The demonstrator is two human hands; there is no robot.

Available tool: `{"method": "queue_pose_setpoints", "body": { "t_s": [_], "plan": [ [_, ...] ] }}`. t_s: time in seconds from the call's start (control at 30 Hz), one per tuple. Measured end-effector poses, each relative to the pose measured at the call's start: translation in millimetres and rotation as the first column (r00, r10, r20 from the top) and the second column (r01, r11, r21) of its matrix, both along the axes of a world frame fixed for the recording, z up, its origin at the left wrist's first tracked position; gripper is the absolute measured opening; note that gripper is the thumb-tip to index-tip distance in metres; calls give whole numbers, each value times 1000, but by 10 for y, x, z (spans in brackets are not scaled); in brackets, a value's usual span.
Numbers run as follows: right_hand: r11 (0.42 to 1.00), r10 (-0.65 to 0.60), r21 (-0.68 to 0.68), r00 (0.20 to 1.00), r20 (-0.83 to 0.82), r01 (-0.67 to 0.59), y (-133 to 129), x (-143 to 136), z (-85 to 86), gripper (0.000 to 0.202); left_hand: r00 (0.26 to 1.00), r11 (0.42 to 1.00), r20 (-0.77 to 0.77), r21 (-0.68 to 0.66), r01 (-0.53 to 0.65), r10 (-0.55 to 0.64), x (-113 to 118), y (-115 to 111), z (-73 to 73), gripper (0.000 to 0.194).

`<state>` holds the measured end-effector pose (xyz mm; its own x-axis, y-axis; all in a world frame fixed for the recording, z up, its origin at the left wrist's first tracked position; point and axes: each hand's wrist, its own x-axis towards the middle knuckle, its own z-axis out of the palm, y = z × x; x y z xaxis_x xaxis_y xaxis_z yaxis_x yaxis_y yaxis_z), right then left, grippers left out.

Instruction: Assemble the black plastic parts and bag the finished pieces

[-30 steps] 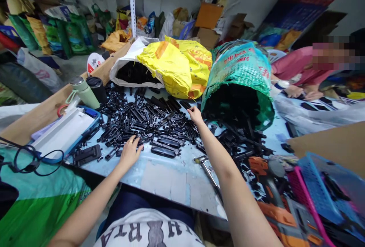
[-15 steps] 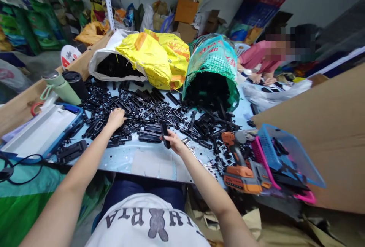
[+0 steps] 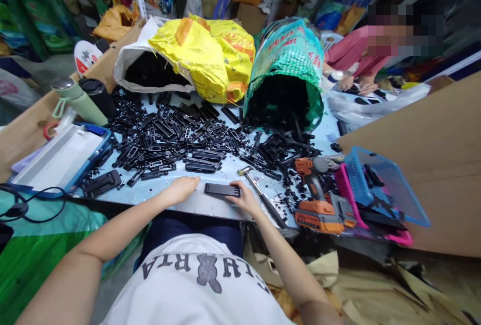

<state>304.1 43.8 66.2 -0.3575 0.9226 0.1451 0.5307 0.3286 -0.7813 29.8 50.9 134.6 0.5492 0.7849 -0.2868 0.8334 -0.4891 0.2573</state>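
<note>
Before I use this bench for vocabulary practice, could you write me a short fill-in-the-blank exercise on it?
The black block is in the person's ____ hand.
The power tool is grey and ____.
The bottle beside the black cup is ____.
The pink basket is next to a ____ plastic basket.

Missing words: right; orange; green; blue.

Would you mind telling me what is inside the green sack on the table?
Black parts show at the mouth of the green sack and spread out onto the table. Deeper in, it is too dark to tell, and its wall hides the rest.
</note>
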Motion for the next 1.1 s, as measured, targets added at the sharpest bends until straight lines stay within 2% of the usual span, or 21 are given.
{"method": "queue_pose_setpoints", "body": {
  "t_s": [0.1,0.17,0.2,0.23,0.3,0.37,0.43,0.5,0.57,0.67,0.77,0.83,1.0,1.1],
  "plan": [
    [986,82,114,950,302,-122,-32,35,67,47,991,997,124,51,-61,55,117,-42,-237,25],
    [977,120,121,917,380,-178,-26,-122,83,46,943,985,296,46,-169,148,150,-66,-383,27],
    [978,131,103,922,364,-180,-16,-225,80,44,893,971,397,23,-240,211,160,-85,-445,29],
    [984,131,73,943,306,-161,-4,-332,74,42,825,952,494,-17,-307,275,170,-109,-494,32],
    [996,75,-43,995,72,-72,19,-533,61,43,664,911,645,-138,-388,380,202,-167,-545,37],
    [967,-38,-253,976,-216,-19,36,-694,61,49,523,881,728,-247,-403,443,254,-217,-535,41],
    [893,-140,-445,898,-417,-67,53,-787,84,55,431,856,772,-274,-439,468,312,-243,-478,42],
    [851,-159,-507,851,-500,-139,81,-797,132,59,406,843,801,-215,-492,441,344,-243,-399,42],
    [872,-74,-453,864,-498,-186,123,-728,197,56,449,853,803,-134,-504,391,335,-227,-321,41],
    [918,131,-300,914,-384,-258,193,-570,302,51,544,885,767,-66,-460,339,280,-197,-228,39],
    [939,235,-183,930,-282,-293,225,-487,387,51,564,900,767,-39,-433,305,272,-184,-166,37],
    [956,219,-131,935,-278,-263,220,-498,426,51,520,885,800,-26,-466,297,319,-191,-136,37],
    [983,172,-8,946,-273,-182,153,-644,506,52,354,810,892,-23,-586,282,510,-203,-74,37],
    [991,106,103,960,-260,-81,89,-768,551,52,234,761,935,-55,-646,267,571,-174,-9,36]
  ]
}}
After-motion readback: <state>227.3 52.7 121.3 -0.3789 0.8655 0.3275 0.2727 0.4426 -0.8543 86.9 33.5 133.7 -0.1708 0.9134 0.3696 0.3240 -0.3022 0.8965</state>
